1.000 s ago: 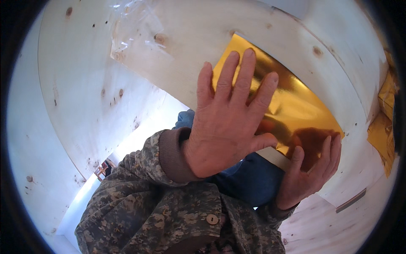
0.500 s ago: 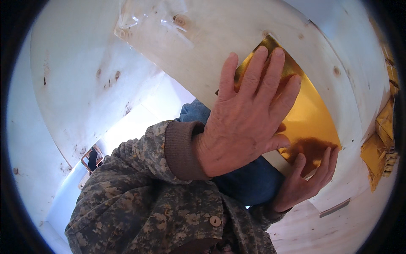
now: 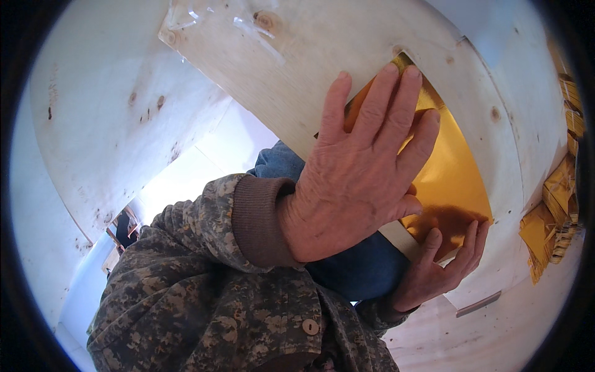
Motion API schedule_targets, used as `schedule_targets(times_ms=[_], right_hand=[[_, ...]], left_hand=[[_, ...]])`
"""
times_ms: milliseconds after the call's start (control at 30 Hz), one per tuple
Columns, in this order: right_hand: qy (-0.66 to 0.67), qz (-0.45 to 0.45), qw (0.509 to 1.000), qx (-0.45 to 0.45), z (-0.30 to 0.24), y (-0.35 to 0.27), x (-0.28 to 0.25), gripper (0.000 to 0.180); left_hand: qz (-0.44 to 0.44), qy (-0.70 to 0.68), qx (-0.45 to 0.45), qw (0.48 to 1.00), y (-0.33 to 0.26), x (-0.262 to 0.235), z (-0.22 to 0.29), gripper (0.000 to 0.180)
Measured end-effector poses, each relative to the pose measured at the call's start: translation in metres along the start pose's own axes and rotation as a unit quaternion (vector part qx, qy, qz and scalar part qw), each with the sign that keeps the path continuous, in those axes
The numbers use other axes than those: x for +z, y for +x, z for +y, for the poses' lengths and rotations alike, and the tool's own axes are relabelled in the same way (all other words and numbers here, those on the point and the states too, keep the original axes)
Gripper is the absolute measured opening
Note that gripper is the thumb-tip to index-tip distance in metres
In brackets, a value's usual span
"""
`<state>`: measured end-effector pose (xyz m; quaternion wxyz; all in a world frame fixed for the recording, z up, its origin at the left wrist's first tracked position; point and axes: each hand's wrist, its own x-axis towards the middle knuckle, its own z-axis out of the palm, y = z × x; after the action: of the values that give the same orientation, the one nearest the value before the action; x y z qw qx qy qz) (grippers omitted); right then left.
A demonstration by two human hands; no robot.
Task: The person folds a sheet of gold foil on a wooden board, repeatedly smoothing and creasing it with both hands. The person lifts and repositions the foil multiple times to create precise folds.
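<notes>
A shiny gold sheet (image 3: 455, 164) lies on a pale wooden board (image 3: 297, 59), one corner pointing to the far side. Across its far left part my left hand (image 3: 359, 161) rests flat, back up, with the fingers stretched and slightly spread. Those fingers cover much of the sheet's far corner. At the near right end, my right hand (image 3: 440, 270) touches the gold sheet's near edge with its fingertips. Its fingers are curved and its thumb stands apart, with nothing visible gripped between them.
Crumpled bundles of gold sheets (image 3: 548, 223) lie at the far right. Clear tape (image 3: 254, 31) sticks to the board's far left corner. A blue-jeaned leg (image 3: 353, 266) sits beneath the board. Another large wooden panel (image 3: 118, 118) stretches out on the left.
The view has shifted slightly, and the bright reflections on the gold sheet have changed. Both hands keep nearly the same places on it.
</notes>
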<state>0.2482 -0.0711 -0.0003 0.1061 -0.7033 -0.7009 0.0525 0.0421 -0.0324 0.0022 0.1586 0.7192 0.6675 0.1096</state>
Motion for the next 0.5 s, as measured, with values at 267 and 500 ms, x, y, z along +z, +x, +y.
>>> schedule_targets(times_ms=[267,500], right_hand=[[0.016,-0.027,0.999,0.007,-0.0039,0.0007,-0.0038,0.053],[-0.003,-0.004,1.0,0.001,-0.0001,-0.0003,-0.0007,0.053]], left_hand=[[-0.012,0.002,-0.005,1.0,0.0014,-0.0013,0.0005,0.091],[-0.008,0.0,-0.006,1.0,0.0008,-0.0016,-0.0006,0.093]])
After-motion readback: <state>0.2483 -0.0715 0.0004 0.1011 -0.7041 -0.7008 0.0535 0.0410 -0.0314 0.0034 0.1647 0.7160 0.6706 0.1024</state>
